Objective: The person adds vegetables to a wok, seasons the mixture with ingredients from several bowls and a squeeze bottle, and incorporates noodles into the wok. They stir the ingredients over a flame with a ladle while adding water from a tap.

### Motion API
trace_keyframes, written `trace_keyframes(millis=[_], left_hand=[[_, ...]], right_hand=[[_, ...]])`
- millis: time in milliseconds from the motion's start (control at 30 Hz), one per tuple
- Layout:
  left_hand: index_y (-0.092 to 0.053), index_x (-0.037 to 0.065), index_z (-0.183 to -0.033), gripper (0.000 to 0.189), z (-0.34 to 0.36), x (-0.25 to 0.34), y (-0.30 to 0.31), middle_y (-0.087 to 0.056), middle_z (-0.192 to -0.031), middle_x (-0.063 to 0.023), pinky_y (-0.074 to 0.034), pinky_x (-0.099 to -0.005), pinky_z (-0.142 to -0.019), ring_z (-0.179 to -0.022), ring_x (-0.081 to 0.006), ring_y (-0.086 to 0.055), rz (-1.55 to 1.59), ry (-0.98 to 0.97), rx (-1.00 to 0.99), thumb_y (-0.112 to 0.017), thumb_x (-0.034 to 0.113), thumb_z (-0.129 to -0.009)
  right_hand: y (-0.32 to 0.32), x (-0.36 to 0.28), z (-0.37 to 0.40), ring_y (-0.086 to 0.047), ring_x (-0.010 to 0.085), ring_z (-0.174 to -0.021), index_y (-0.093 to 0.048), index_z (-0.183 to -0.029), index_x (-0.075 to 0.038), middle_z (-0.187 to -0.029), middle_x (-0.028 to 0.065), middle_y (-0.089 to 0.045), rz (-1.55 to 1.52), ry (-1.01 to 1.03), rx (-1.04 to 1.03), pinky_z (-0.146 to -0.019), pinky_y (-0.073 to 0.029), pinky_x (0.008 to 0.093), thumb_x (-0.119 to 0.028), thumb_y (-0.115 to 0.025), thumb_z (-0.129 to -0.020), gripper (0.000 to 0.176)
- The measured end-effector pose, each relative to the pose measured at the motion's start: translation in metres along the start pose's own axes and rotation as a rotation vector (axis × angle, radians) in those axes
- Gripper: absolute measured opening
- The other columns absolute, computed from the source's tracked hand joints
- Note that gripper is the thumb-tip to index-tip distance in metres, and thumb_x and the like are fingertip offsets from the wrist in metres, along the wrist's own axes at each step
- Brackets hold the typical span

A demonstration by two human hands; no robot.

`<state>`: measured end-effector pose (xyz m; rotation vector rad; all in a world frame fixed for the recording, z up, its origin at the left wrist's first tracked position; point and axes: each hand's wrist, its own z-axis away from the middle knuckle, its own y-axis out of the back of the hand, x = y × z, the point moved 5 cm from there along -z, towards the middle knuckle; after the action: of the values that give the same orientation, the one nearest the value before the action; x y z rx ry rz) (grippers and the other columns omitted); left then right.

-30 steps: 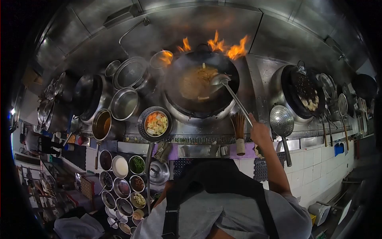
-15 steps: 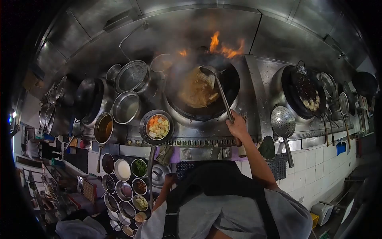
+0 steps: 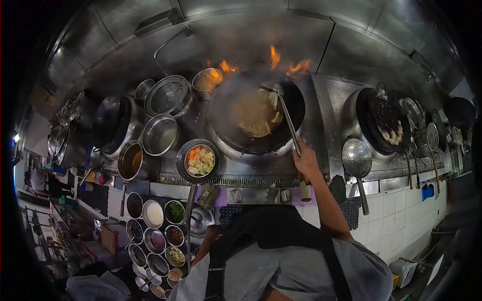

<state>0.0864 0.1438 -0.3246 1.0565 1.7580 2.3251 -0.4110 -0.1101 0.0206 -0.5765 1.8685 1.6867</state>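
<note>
The right hand (image 3: 305, 163) is closed around the ladle (image 3: 289, 125) handle. The shaft runs up and slightly left from the grip, bowl inside the wok (image 3: 297, 108) — well nearer than the left hand (image 3: 213, 232), whose grip cannot be told.

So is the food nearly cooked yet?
Partway, it seems. Done: noodles are already in the wok, with flames behind it. In hand: the right hand grips the ladle, its bowl in the noodles. Left: cut vegetables sit in the strainer beside the wok and may yet go in; nothing is dished up. The left hand is out of sight.
</note>
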Motion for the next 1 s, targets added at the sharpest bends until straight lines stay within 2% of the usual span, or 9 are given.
trace_keyframes(millis=[67,133,233,467,533,667,733,833,1000], left_hand=[[-0.071,0.007,-0.1,0.032,-0.009,0.012,0.019,-0.067,-0.072,-0.0122,-0.052,-0.0438,-0.057,-0.059,-0.0319,-0.063,-0.014,-0.042,0.099,-0.069,0.033,-0.082],[-0.069,0.003,-0.095,0.026,-0.013,0.001,0.021,-0.064,-0.069,-0.0063,-0.049,-0.0347,-0.049,-0.053,-0.0203,-0.061,0.71,0.433,0.181,-0.064,0.028,-0.089],[-0.068,0.001,-0.092,0.029,-0.019,0.018,0.04,-0.062,-0.068,-0.003,-0.046,-0.0286,-0.046,-0.054,-0.0123,-0.059,0.71,0.243,0.262,-0.06,0.03,-0.092],[-0.066,0.003,-0.097,0.027,0.032,-0.021,-0.02,-0.065,-0.075,-0.0036,-0.046,-0.0306,-0.046,-0.057,-0.0181,-0.064,0.914,0.656,0.0,-0.061,0.028,-0.091],[-0.064,0.006,-0.098,0.024,0.005,0.008,-0.011,-0.064,-0.077,-0.0034,-0.046,-0.0335,-0.046,-0.059,-0.0199,-0.065,0.101,-0.147,0.066,-0.06,0.029,-0.092],[-0.062,0.008,-0.096,0.022,0.036,0.012,-0.02,-0.063,-0.076,-0.0032,-0.045,-0.0358,-0.045,-0.059,-0.0192,-0.064,-0.015,-0.277,0.075,-0.056,0.029,-0.095],[-0.064,0.007,-0.1,0.022,0.009,-0.011,-0.016,-0.065,-0.079,-0.0041,-0.048,-0.0347,-0.046,-0.059,-0.0189,-0.064,0.746,0.67,-0.179,-0.055,0.028,-0.096],[-0.064,0.005,-0.105,0.023,0.003,-0.008,-0.009,-0.066,-0.082,-0.0059,-0.052,-0.0325,-0.049,-0.06,-0.0189,-0.064,0.749,0.391,0.097,-0.056,0.025,-0.097],[-0.064,0.004,-0.107,0.027,-0.001,0.009,0.017,-0.067,-0.083,-0.0075,-0.054,-0.0317,-0.05,-0.06,-0.0185,-0.064,0.806,0.451,0.087,-0.059,0.028,-0.096]], right_hand=[[0.006,-0.015,0.014,-0.061,0.0493,-0.1,-0.044,-0.14,0.004,-0.105,0.0328,-0.064,0.069,-0.058,-0.005,-0.083,-0.051,0.0498,-0.013,-0.064,-0.086,0.059],[0.011,-0.02,0.021,-0.061,0.0492,-0.098,-0.044,-0.14,0.004,-0.105,0.034,-0.063,0.055,-0.078,0.024,-0.083,-0.051,0.05,-0.012,-0.064,-0.086,0.059],[0.022,-0.022,0.021,-0.061,0.0492,-0.098,-0.043,-0.141,0.004,-0.105,0.0344,-0.063,0.012,-0.073,0.035,-0.083,-0.05,0.0502,-0.011,-0.063,-0.087,0.06],[0.031,-0.024,0.023,-0.06,0.0503,-0.103,-0.041,-0.143,0.004,-0.107,0.0339,-0.063,0.005,-0.083,0.032,-0.087,-0.05,0.0525,-0.01,-0.061,-0.087,0.061],[0.022,-0.02,0.022,-0.06,0.0493,-0.105,-0.039,-0.145,0.003,-0.111,0.0336,-0.063,-0.014,-0.059,-0.004,-0.088,-0.05,0.0514,-0.011,-0.062,-0.088,0.063],[-0.007,-0.007,0.015,-0.062,0.0478,-0.102,-0.051,-0.132,0.003,-0.105,0.0326,-0.063,-0.018,-0.084,0.021,-0.086,-0.05,0.0456,-0.012,-0.063,-0.087,0.049],[-0.019,0.003,0.011,-0.062,0.0473,-0.1,-0.054,-0.125,0.002,-0.101,0.0303,-0.064,-0.242,-0.183,-0.176,-0.086,-0.05,0.0433,-0.012,-0.064,-0.086,0.043],[-0.026,-0.002,0.006,-0.063,0.0461,-0.093,-0.055,-0.125,-0.001,-0.096,0.0268,-0.064,-0.105,-0.046,-0.052,-0.084,-0.05,0.0421,-0.012,-0.063,-0.087,0.041],[-0.005,-0.02,0.003,-0.062,0.0423,-0.111,-0.038,-0.146,0.002,-0.122,0.0302,-0.061,-0.065,0.007,-0.201,-0.093,-0.049,0.0462,-0.018,-0.062,-0.09,0.064]])
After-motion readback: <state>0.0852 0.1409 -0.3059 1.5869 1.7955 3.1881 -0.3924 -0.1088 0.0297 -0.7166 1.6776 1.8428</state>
